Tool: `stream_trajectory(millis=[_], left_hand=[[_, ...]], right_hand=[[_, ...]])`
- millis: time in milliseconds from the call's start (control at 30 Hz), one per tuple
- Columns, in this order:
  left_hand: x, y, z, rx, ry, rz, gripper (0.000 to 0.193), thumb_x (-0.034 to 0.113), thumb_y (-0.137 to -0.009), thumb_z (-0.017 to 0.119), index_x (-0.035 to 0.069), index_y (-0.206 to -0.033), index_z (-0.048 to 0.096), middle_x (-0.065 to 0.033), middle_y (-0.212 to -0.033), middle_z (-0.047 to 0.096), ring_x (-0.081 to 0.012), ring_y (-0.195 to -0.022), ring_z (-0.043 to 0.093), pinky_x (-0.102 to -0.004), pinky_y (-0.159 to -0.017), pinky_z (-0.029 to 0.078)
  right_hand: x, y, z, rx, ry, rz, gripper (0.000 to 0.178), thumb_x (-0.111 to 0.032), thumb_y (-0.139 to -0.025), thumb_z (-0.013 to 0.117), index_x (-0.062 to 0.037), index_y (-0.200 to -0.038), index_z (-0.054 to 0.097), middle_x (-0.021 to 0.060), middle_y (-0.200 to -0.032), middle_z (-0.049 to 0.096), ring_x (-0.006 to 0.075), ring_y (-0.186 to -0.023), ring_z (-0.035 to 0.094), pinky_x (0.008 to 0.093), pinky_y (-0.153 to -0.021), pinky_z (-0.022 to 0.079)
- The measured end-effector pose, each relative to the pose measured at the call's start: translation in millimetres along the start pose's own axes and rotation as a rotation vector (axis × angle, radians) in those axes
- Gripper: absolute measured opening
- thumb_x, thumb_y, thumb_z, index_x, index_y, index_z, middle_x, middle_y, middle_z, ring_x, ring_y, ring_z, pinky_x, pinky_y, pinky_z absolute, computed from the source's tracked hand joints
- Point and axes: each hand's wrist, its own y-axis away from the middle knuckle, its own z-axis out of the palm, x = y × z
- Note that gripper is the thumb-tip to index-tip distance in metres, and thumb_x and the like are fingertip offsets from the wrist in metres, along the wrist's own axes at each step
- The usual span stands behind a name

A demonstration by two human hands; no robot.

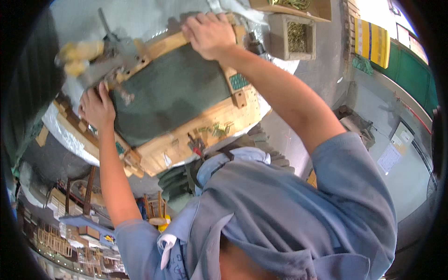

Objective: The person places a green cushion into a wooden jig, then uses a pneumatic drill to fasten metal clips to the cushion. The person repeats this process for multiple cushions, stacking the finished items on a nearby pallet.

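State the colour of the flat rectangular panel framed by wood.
The panel is dark grey-green; best view: head.

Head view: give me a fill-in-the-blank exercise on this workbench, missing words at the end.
1. The bare right hand appears ____ in the picture than the bare left hand.
2. The pale strips bordering the dark green-grey rectangular panel are made of ____.
3. The small dark hand tool on the pale wooden board has a handle coloured ____.
4. In the picture, the pale, square, open box stands to the panel's upper ____.

Missing words: higher; wood; red; right.
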Motion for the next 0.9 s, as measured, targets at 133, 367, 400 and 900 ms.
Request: stream_trajectory(millis=[133, 367, 400, 900], left_hand=[[6, -4, 0, 0.06, 0.117, -0.014, 0.044, 0.055, -0.109, 0.05, 0.019, -0.116, 0.073, -0.0038, -0.121, 0.074, -0.0275, -0.12, 0.066, -0.0514, -0.104, 0.041], [-4, -3, 3, 0.039, 0.114, -0.028, 0.05, 0.062, -0.108, 0.049, 0.021, -0.121, 0.074, -0.0014, -0.126, 0.074, -0.0276, -0.124, 0.065, -0.0528, -0.105, 0.042], [-4, -6, 2, 0.037, 0.128, -0.029, 0.051, 0.063, -0.108, 0.048, 0.022, -0.123, 0.074, -0.0017, -0.128, 0.073, -0.0278, -0.125, 0.065, -0.0533, -0.105, 0.042], [-12, 10, -2, 0.424, 0.226, 0.132, 0.044, 0.053, -0.106, 0.059, 0.019, -0.129, 0.073, -0.0075, -0.133, 0.071, -0.0307, -0.131, 0.061, -0.0516, -0.108, 0.043]], right_hand=[[0, 0, 5, -0.004, 0.042, -0.015, 0.036, -0.045, -0.11, 0.046, -0.0167, -0.116, 0.068, 0.0136, -0.113, 0.071, 0.0325, -0.113, 0.066, 0.0508, -0.103, 0.042], [-9, 4, -1, 0.216, -0.01, -0.075, 0.026, -0.034, -0.107, 0.054, -0.0118, -0.099, 0.066, 0.0131, -0.093, 0.073, 0.034, -0.098, 0.07, 0.0506, -0.09, 0.048], [-9, 4, -5, 0.253, -0.005, -0.083, 0.026, -0.034, -0.107, 0.054, -0.012, -0.099, 0.066, 0.0128, -0.091, 0.073, 0.0334, -0.098, 0.07, 0.0505, -0.09, 0.049], [-89, 364, -35, -0.204, -0.222, 0.285, 0.03, -0.02, -0.1, 0.067, -0.0172, -0.13, 0.064, 0.014, -0.118, 0.068, 0.0395, -0.102, 0.07, 0.0496, -0.089, 0.058]])
